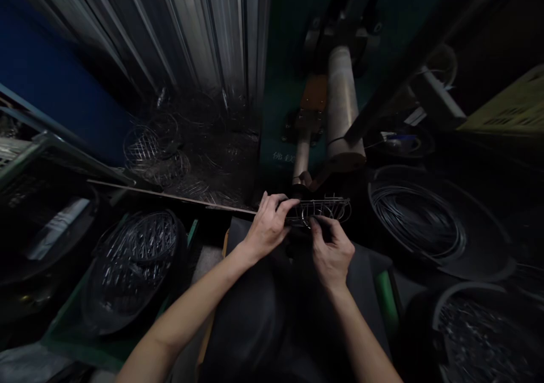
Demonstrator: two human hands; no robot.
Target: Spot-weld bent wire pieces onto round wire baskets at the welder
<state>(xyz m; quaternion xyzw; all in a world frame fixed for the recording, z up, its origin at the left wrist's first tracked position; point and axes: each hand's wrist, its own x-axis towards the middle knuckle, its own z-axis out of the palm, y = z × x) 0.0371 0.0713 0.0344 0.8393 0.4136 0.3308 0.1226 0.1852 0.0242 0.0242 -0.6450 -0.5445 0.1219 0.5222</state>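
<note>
A dark floor [221, 170] strewn with wire scraps was bounded by a grey corrugated metal wall [204, 32]. Near a grey metal cylinder [342, 99], a grey wire frame [331, 203] was pinched by the right hand [334, 252]; the left hand [268, 227] was bent at its left end, its grip could not be told. At right, 2 black round tubs [484, 255] were placed.

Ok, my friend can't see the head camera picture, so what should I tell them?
A person's left hand and right hand hold a small wire frame in front of a machine with a thick metal cylinder. Wire pieces lie heaped on the left, and a coil of wire lies on the right.
</note>
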